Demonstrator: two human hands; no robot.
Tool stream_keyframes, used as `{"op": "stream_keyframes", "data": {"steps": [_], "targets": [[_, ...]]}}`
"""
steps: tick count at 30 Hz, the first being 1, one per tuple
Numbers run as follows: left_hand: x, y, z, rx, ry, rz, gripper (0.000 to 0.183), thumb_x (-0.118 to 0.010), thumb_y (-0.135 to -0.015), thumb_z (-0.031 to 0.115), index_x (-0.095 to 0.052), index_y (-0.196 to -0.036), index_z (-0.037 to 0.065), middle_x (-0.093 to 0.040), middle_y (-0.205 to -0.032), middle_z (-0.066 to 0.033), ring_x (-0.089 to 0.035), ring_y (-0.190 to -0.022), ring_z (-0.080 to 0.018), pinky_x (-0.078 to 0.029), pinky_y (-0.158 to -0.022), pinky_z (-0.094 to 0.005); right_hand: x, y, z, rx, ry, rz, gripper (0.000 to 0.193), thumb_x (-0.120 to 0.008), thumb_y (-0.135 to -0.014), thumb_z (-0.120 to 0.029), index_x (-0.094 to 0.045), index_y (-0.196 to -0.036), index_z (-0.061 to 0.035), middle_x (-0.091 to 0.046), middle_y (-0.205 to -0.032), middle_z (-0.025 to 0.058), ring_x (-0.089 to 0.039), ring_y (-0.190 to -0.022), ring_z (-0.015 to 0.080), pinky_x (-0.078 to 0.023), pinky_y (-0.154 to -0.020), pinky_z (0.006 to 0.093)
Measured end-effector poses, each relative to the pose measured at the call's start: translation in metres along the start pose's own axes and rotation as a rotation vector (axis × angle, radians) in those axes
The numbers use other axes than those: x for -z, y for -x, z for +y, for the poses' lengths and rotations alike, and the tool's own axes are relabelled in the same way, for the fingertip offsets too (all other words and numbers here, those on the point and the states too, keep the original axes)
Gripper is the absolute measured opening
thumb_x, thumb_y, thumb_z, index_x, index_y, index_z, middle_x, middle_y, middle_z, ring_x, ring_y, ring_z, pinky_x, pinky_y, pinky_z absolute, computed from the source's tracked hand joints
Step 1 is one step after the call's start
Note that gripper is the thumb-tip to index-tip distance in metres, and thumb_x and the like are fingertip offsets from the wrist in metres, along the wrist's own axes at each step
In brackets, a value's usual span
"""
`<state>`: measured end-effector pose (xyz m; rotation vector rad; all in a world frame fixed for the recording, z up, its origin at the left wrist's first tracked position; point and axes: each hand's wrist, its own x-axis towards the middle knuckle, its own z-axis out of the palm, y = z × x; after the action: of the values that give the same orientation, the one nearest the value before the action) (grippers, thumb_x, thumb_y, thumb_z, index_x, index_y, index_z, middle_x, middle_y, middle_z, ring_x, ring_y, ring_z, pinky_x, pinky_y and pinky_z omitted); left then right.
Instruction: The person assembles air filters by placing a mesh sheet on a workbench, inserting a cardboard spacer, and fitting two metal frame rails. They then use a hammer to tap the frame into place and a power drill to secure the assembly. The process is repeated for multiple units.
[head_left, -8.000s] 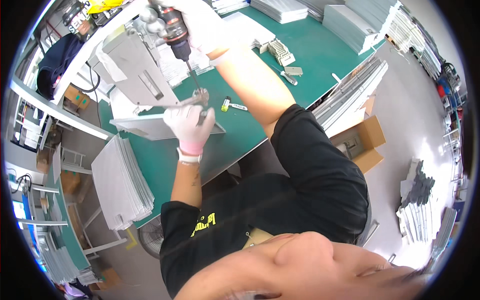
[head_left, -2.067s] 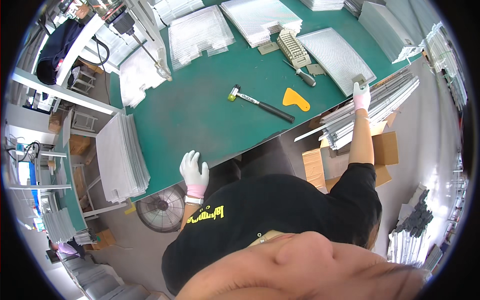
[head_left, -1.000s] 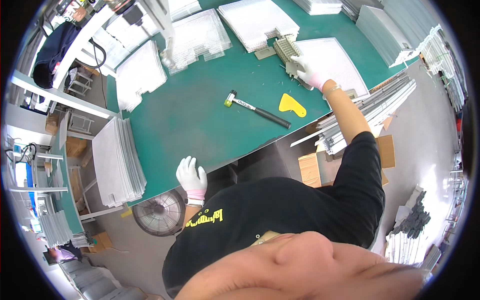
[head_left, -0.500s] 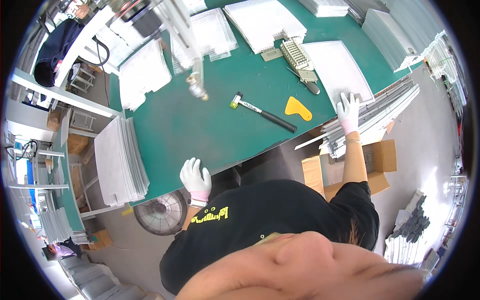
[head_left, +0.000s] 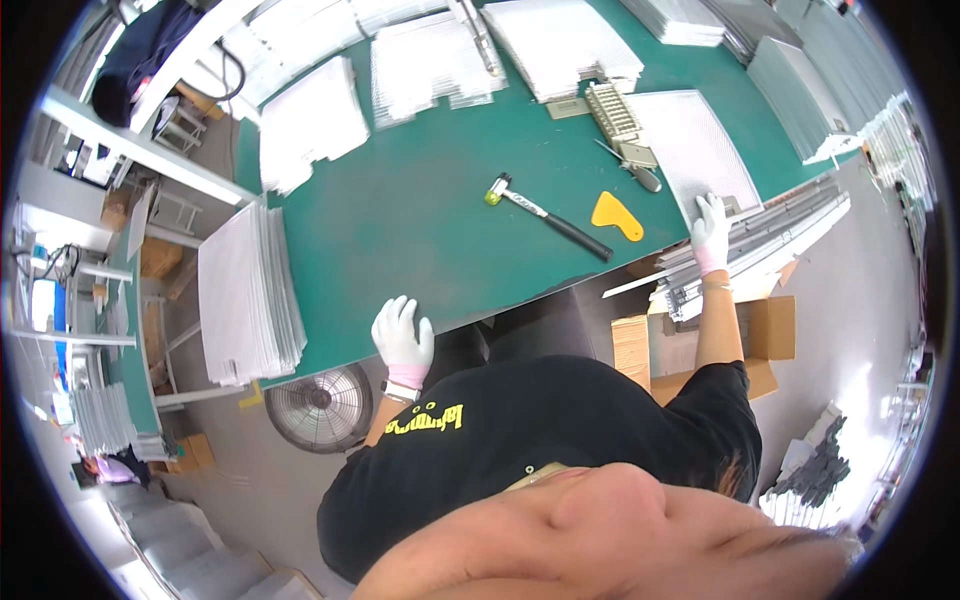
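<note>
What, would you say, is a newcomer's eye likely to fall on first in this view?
Probably the bright yellow scraper on the green tabletop, with a black-handled mallet beside it. Next, the white gloves: the left hand at the table's near edge, the right hand at the near end of a pale panel. A round fan stands out on the floor, lower left.

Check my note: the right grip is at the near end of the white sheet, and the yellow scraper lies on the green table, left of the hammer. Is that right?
Not quite: the head view shows the yellow scraper to the right of the hammer. It does lie on the green table, and the right grip is at the near end of the white sheet.
</note>
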<state>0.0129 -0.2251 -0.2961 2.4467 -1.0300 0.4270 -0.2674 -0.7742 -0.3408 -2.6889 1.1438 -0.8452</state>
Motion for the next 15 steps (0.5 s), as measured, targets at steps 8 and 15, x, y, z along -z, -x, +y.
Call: {"op": "stream_keyframes", "data": {"steps": [8,15], "targets": [[0.129,-0.043,-0.066,0.165,-0.547,0.303,0.05,-0.074,-0.078,0.018,-0.06,-0.123,0.005,-0.059,-0.132,-0.0188,-0.055,-0.122,-0.0405,-0.044,-0.102,-0.0522,0.041,-0.007,-0.058,-0.203,0.355,0.025,0.045,-0.06,-0.088,-0.022,-0.066,-0.13,-0.0072,-0.06,-0.141,0.0156,-0.048,-0.13,0.0484,-0.038,-0.11,0.0553],[0.177,-0.011,-0.189,0.919,-0.526,-0.229,0.107,-0.068,-0.078,0.072,-0.038,-0.154,0.002,-0.039,-0.156,-0.0272,-0.039,-0.141,-0.0483,-0.038,-0.114,-0.0539,0.036,0.009,-0.228,0.368,-0.393,-0.195,0.047,-0.071,-0.081,-0.018,-0.065,-0.126,-0.0045,-0.064,-0.128,0.022,-0.062,-0.118,0.04,-0.048,-0.103,0.0468]]}}
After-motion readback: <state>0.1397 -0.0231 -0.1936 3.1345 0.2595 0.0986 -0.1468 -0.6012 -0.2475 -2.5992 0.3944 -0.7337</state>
